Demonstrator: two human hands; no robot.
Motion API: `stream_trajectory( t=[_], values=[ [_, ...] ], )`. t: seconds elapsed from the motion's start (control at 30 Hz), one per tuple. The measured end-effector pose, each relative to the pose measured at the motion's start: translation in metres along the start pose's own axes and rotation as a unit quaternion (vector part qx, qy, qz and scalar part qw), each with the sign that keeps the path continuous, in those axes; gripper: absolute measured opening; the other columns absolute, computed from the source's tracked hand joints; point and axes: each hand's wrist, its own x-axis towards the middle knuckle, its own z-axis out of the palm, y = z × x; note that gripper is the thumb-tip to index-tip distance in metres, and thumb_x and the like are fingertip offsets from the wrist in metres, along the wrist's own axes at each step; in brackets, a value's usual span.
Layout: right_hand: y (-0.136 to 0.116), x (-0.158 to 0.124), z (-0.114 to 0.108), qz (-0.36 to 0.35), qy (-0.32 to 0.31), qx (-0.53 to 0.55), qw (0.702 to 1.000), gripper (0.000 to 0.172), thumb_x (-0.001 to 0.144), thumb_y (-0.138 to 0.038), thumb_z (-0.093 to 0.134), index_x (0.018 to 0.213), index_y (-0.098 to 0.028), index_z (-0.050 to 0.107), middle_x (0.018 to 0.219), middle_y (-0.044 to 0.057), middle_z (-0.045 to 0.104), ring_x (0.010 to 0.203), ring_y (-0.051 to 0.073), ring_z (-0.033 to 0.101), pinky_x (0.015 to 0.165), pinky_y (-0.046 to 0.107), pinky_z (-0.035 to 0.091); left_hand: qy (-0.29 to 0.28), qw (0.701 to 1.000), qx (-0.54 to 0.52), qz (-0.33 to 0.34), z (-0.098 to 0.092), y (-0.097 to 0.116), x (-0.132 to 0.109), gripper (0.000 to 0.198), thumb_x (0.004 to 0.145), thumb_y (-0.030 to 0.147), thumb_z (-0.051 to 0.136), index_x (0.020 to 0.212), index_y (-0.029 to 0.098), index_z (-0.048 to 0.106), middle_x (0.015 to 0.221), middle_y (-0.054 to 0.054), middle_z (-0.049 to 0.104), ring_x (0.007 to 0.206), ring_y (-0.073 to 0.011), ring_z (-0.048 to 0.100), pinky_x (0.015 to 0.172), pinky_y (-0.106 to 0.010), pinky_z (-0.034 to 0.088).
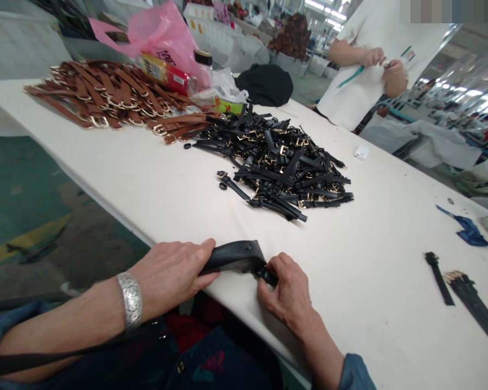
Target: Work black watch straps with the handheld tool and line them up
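Note:
My left hand (173, 273), with a silver bracelet on its wrist, grips one end of a black strap (233, 257) at the near edge of the white table (154, 184). My right hand (287, 290) is closed in a pinch on the strap's other end, where a small black piece sticks out. The strap bends upward between both hands. A heap of black straps with gold buckles (278, 165) lies beyond my hands, mid-table.
A pile of brown straps with gold rings (106, 95) lies at the far left, beside a pink plastic bag (162, 32) and a dark cloth (264, 84). Loose black straps (467, 295) and a blue scrap (467, 230) lie at right. Another person (374, 65) in white stands across the table.

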Motion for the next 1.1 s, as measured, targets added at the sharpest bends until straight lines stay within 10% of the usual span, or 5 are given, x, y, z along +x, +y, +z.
stream_trajectory(
  t=[0.67, 1.1],
  values=[
    [0.012, -0.017, 0.013, -0.024, 0.065, 0.119, 0.990, 0.020, 0.102, -0.021, 0.069, 0.103, -0.023, 0.088, 0.099, 0.010, 0.079, 0.091, 0.025, 0.075, 0.081, 0.038, 0.061, 0.019, 1.000, -0.004, 0.001, 0.006, -0.016, 0.004, 0.037, 0.102, 0.053, 0.060, 0.117, 0.022, 0.073, 0.088, -0.014, 0.085, 0.086, -0.0369, 0.084, 0.074, -0.041, 0.057],
    [-0.004, -0.004, 0.007, 0.020, -0.016, 0.104, 0.994, 0.016, 0.098, -0.014, 0.057, 0.092, -0.026, 0.067, 0.091, 0.002, 0.073, 0.086, 0.022, 0.067, 0.079, 0.033, 0.047, 0.019, 1.000, -0.007, -0.014, 0.003, -0.018, -0.024, 0.027, 0.101, 0.046, 0.056, 0.109, 0.025, 0.072, 0.088, -0.014, 0.085, 0.088, -0.0408, 0.084, 0.072, -0.046, 0.058]
  ],
)
